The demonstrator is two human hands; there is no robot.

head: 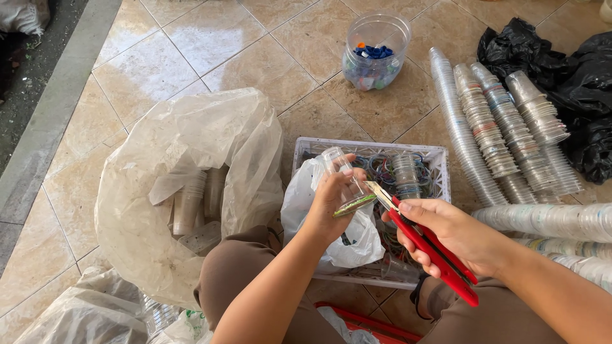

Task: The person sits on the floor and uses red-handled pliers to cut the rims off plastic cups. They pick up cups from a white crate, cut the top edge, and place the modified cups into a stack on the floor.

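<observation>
While the left hand (331,204) grips a clear plastic cup (344,181), the right hand (446,232) clasps a red cutter (430,245)
Its blade seems to touch the cup's rim, above a white crate (440,159)

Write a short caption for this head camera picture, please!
Left hand holds a clear plastic cup while right hand puts a red cutter to its rim.

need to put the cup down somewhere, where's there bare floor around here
Bare tan floor tiles lie between the big translucent plastic bag of cups and the clear round tub of bottle caps, and left of the bag. It is crowded to the right, where stacked clear plastic cups lie, and inside the white slatted crate.
</observation>
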